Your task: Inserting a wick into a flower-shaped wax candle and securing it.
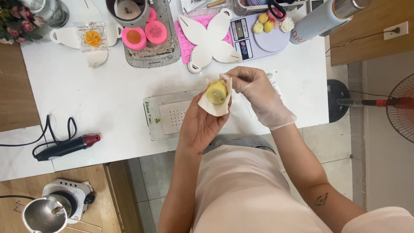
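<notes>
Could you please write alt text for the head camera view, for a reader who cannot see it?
Seen from above, a bare left hand cradles a small yellow flower-shaped piece in a white wrapper, while the gloved right hand pinches the wrapper's top edge. Beyond lie a white table, pink moulds, a kitchen scale and a heat gun.

Head view, looking down: bare left hand [202, 123] cradles a pale yellow flower-shaped piece [216, 91] seated in a cream paper wrap [214, 107]; gloved right hand [258, 97] pinches the wrap's upper edge beside the piece; clear packet [166, 115] lies just beneath the left hand on the white table [86, 95]; digital scale [258, 36] bearing small flower pieces [264, 23] sits beyond the right hand; black-and-red heat tool [67, 146] rests well to the left.
</notes>
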